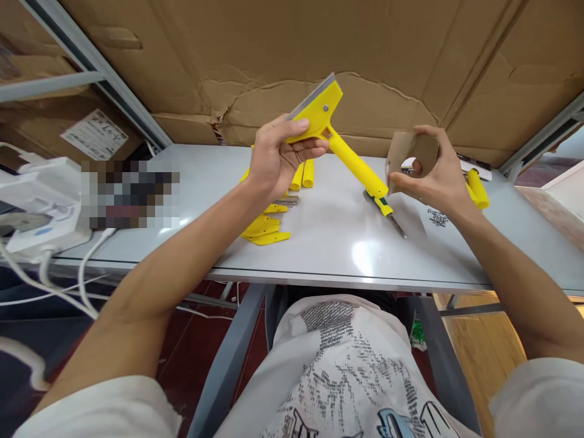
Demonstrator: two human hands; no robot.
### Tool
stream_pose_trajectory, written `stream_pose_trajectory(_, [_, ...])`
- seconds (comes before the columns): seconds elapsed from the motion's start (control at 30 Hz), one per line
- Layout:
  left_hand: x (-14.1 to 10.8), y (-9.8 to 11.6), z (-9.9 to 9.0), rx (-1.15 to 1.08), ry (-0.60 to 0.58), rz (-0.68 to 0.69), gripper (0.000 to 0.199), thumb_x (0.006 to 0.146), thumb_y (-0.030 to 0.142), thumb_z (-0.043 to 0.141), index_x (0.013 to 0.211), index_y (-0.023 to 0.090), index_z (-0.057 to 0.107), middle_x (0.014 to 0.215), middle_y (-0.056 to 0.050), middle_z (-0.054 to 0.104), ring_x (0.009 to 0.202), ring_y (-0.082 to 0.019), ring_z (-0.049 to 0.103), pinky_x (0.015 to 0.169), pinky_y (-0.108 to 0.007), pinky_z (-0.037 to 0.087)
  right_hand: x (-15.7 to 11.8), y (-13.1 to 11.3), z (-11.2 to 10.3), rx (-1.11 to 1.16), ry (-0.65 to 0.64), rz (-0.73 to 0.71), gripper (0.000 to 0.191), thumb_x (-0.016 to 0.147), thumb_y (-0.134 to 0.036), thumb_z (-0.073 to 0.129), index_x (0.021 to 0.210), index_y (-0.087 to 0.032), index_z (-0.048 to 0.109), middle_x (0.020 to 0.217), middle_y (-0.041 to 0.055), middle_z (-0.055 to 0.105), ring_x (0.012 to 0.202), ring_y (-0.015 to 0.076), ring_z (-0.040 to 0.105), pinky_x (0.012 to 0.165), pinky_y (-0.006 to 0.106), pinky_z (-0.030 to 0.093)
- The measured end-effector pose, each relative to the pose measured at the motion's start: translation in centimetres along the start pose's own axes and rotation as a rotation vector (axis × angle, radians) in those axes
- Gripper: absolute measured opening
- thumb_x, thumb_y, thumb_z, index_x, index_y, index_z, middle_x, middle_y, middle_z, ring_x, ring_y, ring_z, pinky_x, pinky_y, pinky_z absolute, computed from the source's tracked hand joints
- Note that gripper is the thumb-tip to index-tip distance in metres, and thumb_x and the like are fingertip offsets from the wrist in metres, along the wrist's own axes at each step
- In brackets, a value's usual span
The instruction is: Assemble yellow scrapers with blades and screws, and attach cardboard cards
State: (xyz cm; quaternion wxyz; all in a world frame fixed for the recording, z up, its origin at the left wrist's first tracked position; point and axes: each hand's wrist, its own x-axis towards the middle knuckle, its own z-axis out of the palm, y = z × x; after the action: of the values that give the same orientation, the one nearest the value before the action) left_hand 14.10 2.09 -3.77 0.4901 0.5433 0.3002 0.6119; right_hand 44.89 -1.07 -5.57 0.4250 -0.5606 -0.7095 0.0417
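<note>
My left hand (276,149) is closed on the head of a yellow scraper (356,161), lifted above the table. Its metal blade points up and to the left, and the long handle slants down to the right. My right hand (442,176) grips a small brown cardboard sleeve (401,146), its open end facing me, close to the end of the scraper's handle. Beneath that handle a screwdriver (396,224) lies on the table. Several yellow scraper head plates (264,228) and yellow handle tubes (308,173) rest near my left forearm.
On the white table (319,255), small dark screws (438,218) lie in a heap near my right wrist. More yellow tubes (478,188) sit at the right. A power strip (50,225) with white cables occupies the left end. Cardboard (292,36) walls off the back.
</note>
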Motion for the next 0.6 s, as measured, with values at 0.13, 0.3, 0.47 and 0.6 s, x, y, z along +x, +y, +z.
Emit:
stream_pose_trajectory(0.13, [-0.2, 0.5, 0.0, -0.029, 0.013, 0.029, 0.017, 0.093, 0.043, 0.078, 0.092, 0.026, 0.074, 0.105, -0.002, 0.085, 0.116, -0.026, 0.081, 0.098, -0.030, 0.071, 0.2, -0.5, 0.2, -0.082, 0.126, 0.129, 0.087, 0.066, -0.031, 0.090, 0.146, -0.033, 0.056, 0.087, -0.0022, 0.061, 0.079, 0.0220, 0.062, 0.074, 0.041, 0.051])
stream_pose_trajectory(0.3, [-0.7, -0.1, 0.5, -0.040, -0.005, 0.027, 0.019, 0.091, 0.043, 0.082, 0.094, 0.027, 0.072, 0.110, -0.001, 0.084, 0.123, -0.027, 0.078, 0.105, -0.033, 0.069, 0.3, -0.1, 0.4, 0.045, 0.044, 0.141, 0.081, 0.075, -0.016, 0.074, 0.151, -0.032, 0.051, 0.090, -0.0006, 0.064, 0.082, 0.0217, 0.063, 0.073, 0.039, 0.053])
stream_pose_trajectory(0.47, [-1.0, -1.2, 1.1, -0.050, -0.027, 0.015, 0.029, 0.089, 0.047, 0.086, 0.099, 0.025, 0.070, 0.113, -0.004, 0.084, 0.121, -0.028, 0.079, 0.105, -0.037, 0.070, -0.2, 0.2, 0.8, 0.111, -0.069, 0.061, 0.088, 0.082, -0.026, 0.080, 0.159, -0.039, 0.039, 0.108, 0.0037, 0.067, 0.096, 0.0252, 0.069, 0.071, 0.039, 0.061])
stream_pose_trajectory(0.6, [-1.0, -1.4, 1.1, -0.055, -0.021, 0.031, 0.033, 0.088, 0.047, 0.089, 0.095, 0.025, 0.066, 0.112, -0.004, 0.084, 0.118, -0.027, 0.080, 0.104, -0.036, 0.070, -0.4, 0.4, 0.8, 0.199, -0.128, -0.032, 0.099, 0.087, -0.042, 0.081, 0.168, -0.042, 0.025, 0.119, 0.0053, 0.068, 0.116, 0.0298, 0.071, 0.082, 0.043, 0.067])
